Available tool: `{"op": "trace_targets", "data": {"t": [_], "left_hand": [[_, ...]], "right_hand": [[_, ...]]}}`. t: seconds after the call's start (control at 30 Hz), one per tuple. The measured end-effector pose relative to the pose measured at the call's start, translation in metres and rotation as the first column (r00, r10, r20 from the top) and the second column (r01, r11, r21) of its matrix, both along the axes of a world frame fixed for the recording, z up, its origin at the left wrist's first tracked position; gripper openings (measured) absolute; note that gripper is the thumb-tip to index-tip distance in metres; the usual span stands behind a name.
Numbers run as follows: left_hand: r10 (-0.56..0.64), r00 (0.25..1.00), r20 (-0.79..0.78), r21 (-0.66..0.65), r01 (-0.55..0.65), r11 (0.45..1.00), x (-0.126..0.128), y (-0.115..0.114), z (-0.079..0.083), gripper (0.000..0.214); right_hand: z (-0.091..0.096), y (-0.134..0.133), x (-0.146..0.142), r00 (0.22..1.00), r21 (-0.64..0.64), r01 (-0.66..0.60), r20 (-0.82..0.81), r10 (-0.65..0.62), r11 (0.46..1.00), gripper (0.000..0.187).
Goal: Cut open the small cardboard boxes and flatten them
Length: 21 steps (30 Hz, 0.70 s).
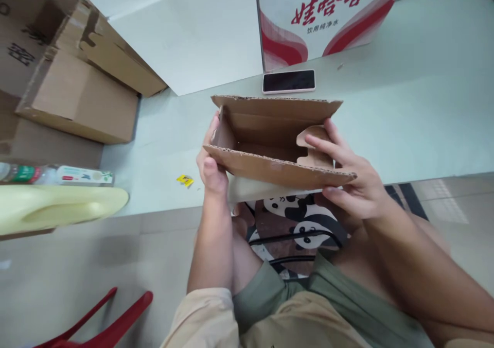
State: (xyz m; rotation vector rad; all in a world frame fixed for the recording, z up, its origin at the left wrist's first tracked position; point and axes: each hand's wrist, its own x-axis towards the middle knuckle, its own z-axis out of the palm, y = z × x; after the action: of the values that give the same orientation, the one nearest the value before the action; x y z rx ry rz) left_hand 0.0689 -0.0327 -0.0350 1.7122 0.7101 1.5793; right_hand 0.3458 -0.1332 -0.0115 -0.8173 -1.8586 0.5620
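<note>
Both hands grip one open cardboard box [270, 169] from opposite ends, apart from each other, an arrangement that seems to keep it steady and its mouth turned up. Its place is over the near edge of the pale table [165, 147]; whether its base touches the surface, I cannot tell. Left hand [213, 170] wraps the left end, thumb on the near side, fingers round behind. Right hand [352, 175] spans the right corner, thumb low outside the near panel, a finger reaching over to the notched flap [315, 141], probably to control it. The long panels stand apart, so the inside shows. Just beyond the far panel lies a phone [288, 81], close against a red-and-white carton [328, 26]; a small yellow wrapper [185, 180] sits left, well clear of the grip.
</note>
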Motion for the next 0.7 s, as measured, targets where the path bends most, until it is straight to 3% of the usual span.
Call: {"op": "trace_targets", "data": {"t": [0.17, 0.23, 0.33, 0.4, 0.47, 0.6, 0.7], "left_hand": [[0.036, 0.983, -0.179, 0.035, -0.03, 0.999, -0.005, -0.003, 0.004, 0.074], [0.048, 0.985, -0.166, 0.028, -0.044, 0.999, -0.007, -0.003, 0.004, 0.07], [0.085, 0.991, -0.107, -0.03, -0.089, 0.996, -0.006, -0.005, 0.004, 0.053], [0.103, 0.99, -0.1, -0.078, -0.111, 0.991, -0.005, -0.006, 0.004, 0.044], [0.104, 0.99, -0.092, -0.108, -0.114, 0.988, -0.004, -0.006, 0.003, 0.042], [0.075, 0.996, -0.056, -0.09, -0.08, 0.993, -0.006, -0.002, -0.002, 0.064], [0.047, 0.997, -0.057, -0.029, -0.048, 0.998, -0.007, 0.0, -0.004, 0.07]], "right_hand": [[0.004, -0.001, -0.001, 1.0, -0.018, 0.006, -0.013, -0.006, 1.0, 0.021], [0.003, -0.002, -0.005, 0.999, -0.033, 0.034, -0.028, -0.035, 0.999, 0.027], [-0.004, -0.002, -0.012, 0.963, -0.079, 0.236, -0.113, -0.244, 0.968, 0.029], [-0.011, -0.002, -0.016, 0.889, -0.123, 0.406, -0.176, -0.422, 0.906, 0.033], [-0.017, 0.001, -0.017, 0.838, -0.17, 0.489, -0.179, -0.515, 0.855, 0.047], [-0.022, 0.006, -0.016, 0.892, -0.231, 0.402, -0.118, -0.436, 0.886, 0.074], [-0.02, 0.007, -0.018, 0.919, -0.254, 0.337, -0.119, -0.375, 0.906, 0.064]]}}
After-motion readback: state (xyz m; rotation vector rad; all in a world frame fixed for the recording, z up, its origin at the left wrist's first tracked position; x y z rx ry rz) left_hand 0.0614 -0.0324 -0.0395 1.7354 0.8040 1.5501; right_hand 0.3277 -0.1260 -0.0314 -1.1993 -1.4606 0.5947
